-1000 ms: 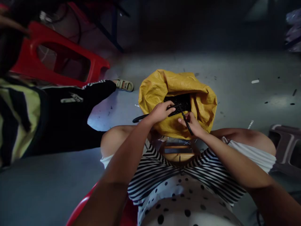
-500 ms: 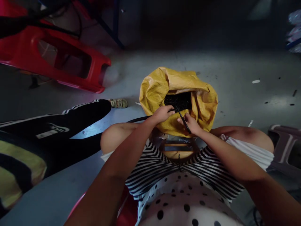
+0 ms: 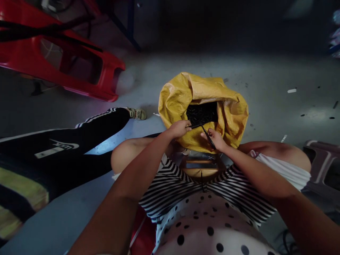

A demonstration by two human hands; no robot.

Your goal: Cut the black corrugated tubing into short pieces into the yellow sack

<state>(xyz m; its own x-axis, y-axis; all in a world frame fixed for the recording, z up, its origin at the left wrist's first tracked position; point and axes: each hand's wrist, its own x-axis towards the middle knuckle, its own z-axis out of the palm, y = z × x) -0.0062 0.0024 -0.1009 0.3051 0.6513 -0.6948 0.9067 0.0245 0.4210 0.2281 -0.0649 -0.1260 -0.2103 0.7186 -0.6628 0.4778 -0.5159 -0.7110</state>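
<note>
Nearest, a white shirt with black dots [image 3: 202, 237] covers the person's middle, with part of a red seat [image 3: 145, 230] at its left. Striped cloth [image 3: 239, 191] spreads over the lap, and a grey stool [image 3: 316, 161] stands to the right. Between the legs is a wooden frame [image 3: 201, 171], just on the near side of a yellow sack [image 3: 215, 92]. Over the sack's near edge, the right hand [image 3: 216, 139] curls around dark scissors [image 3: 209, 139], tips pointing far and left; how wide the blades part, I cannot tell. To its left, the left hand [image 3: 180, 129] pinches a black strip [image 3: 196, 126], whose end meets the scissors' tips. Many short black pieces [image 3: 200, 112] lie inside the sack. Left of the sack, another person's leg [image 3: 103, 124] ends in a sandal [image 3: 140, 114]. Farther left is a red stool [image 3: 108, 63]; a white scrap [image 3: 291, 91] lies far right on the floor [image 3: 265, 72].
</note>
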